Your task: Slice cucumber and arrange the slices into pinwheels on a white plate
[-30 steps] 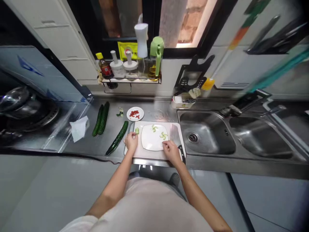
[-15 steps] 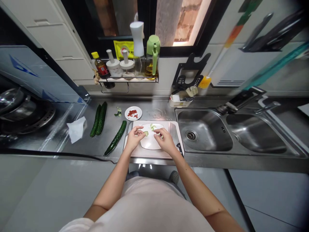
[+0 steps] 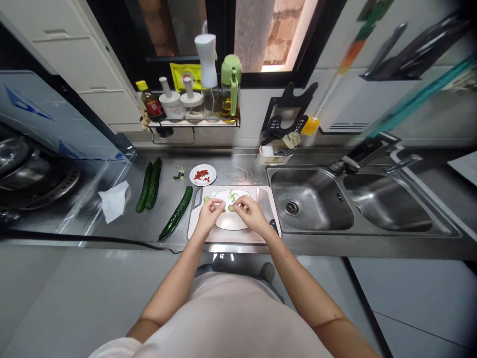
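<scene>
A white plate (image 3: 231, 222) lies on a pale cutting board (image 3: 228, 235) at the counter's front edge. Both hands hover over the plate. My left hand (image 3: 208, 214) has its fingers curled together near a cucumber slice (image 3: 206, 199) on the board. My right hand (image 3: 251, 213) pinches a thin cucumber slice (image 3: 231, 208) above the plate. More folded cucumber slices (image 3: 233, 195) rest at the plate's far edge. A knife's black handle (image 3: 275, 226) peeks out beside my right wrist.
One whole cucumber (image 3: 176, 213) lies left of the board, two more (image 3: 149, 184) farther left by a crumpled tissue (image 3: 113, 200). A small dish of red bits (image 3: 202, 174) sits behind the board. A double sink (image 3: 311, 201) is on the right, a stove (image 3: 33, 174) on the left.
Both hands rose from the board's near edge and met over the plate. My right hand took up a cucumber slice and now holds it above the plate's middle.
</scene>
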`<state>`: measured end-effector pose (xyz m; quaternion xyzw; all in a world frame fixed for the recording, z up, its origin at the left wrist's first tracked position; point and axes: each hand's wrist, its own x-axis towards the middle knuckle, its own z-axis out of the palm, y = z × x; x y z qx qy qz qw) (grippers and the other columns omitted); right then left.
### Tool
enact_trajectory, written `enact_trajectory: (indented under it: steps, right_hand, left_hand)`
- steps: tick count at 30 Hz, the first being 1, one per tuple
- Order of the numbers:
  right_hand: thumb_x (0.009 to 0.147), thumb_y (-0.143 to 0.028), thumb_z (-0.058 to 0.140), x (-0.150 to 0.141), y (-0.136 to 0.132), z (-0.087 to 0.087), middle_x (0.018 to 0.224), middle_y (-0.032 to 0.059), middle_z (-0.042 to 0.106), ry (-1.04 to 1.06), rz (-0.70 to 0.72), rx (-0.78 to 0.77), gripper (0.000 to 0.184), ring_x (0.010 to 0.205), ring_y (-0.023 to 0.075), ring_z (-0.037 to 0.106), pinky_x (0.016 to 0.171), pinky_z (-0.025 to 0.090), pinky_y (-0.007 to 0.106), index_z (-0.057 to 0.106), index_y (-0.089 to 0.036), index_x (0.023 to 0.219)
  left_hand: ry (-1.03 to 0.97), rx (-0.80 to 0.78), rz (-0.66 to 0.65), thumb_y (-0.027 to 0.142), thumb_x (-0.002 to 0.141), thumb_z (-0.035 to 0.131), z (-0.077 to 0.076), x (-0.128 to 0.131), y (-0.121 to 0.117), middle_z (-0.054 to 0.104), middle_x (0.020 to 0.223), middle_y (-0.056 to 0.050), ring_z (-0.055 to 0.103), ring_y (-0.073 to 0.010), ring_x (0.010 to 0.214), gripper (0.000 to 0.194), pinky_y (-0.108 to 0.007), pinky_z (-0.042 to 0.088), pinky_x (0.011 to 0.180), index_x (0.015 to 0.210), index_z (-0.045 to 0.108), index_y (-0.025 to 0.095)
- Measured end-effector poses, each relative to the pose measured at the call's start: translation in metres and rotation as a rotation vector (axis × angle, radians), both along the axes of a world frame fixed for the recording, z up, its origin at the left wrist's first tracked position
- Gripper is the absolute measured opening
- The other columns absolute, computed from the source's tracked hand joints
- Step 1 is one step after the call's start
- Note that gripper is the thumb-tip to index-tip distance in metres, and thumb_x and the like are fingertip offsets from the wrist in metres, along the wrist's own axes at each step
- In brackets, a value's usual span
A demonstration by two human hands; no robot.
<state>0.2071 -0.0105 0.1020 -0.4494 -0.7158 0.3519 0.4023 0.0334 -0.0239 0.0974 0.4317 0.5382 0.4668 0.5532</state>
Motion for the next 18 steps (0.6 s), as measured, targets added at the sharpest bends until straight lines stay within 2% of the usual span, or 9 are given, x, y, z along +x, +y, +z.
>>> enact_trajectory:
  steps: [3, 5, 8, 12, 18]
  right_hand:
    - [0.088, -0.03, 0.057, 0.0029, 0.0, 0.0002, 0.087, 0.0032, 0.061, 0.011, -0.019, 0.013, 0.013, 0.085, 0.0165, 0.056, 0.07, 0.042, 0.028, 0.063, -0.021, 0.083]
    - [0.088, -0.031, 0.057, 0.0043, 0.0001, -0.0002, 0.089, 0.004, 0.062, 0.011, -0.015, 0.034, 0.013, 0.087, 0.0173, 0.056, 0.072, 0.043, 0.029, 0.064, -0.021, 0.084]
    - [0.089, -0.033, 0.057, 0.0058, 0.0001, -0.0019, 0.09, 0.0047, 0.062, 0.006, 0.0, 0.076, 0.015, 0.091, 0.0185, 0.056, 0.076, 0.043, 0.031, 0.066, -0.022, 0.086]
    - [0.09, -0.033, 0.056, 0.0068, -0.0006, -0.0031, 0.09, 0.0047, 0.061, -0.025, 0.028, 0.122, 0.015, 0.093, 0.0187, 0.055, 0.082, 0.042, 0.033, 0.067, -0.023, 0.089]
    - [0.091, -0.033, 0.054, 0.0077, -0.0026, -0.0018, 0.092, 0.0047, 0.061, -0.093, 0.062, 0.102, 0.016, 0.094, 0.0195, 0.055, 0.087, 0.042, 0.035, 0.066, -0.023, 0.089]
  left_hand:
    - [-0.077, -0.228, -0.065, 0.065, 0.076, 0.056, -0.0043, 0.0049, -0.0049, 0.06, 0.059, -0.003, 0.043, -0.0068, 0.048, 0.051, -0.021, 0.027, 0.047, 0.073, 0.061, 0.014]
    - [-0.186, -0.348, -0.125, 0.067, 0.074, 0.058, -0.0058, 0.0077, -0.0068, 0.061, 0.061, -0.003, 0.043, -0.006, 0.046, 0.053, -0.019, 0.022, 0.044, 0.078, 0.062, 0.014]
    - [-0.352, -0.445, -0.133, 0.06, 0.07, 0.067, -0.0054, 0.0101, -0.0058, 0.063, 0.071, -0.001, 0.048, -0.0051, 0.05, 0.05, -0.016, 0.022, 0.043, 0.094, 0.061, 0.018]
    - [-0.451, -0.481, -0.142, 0.048, 0.068, 0.073, -0.0026, 0.0088, -0.0005, 0.063, 0.076, 0.0, 0.051, -0.0049, 0.054, 0.046, -0.014, 0.025, 0.042, 0.103, 0.059, 0.021]
    - [-0.395, -0.389, -0.131, 0.036, 0.065, 0.077, -0.0001, 0.005, 0.002, 0.062, 0.078, 0.0, 0.051, -0.0057, 0.057, 0.048, -0.014, 0.027, 0.043, 0.106, 0.059, 0.021]
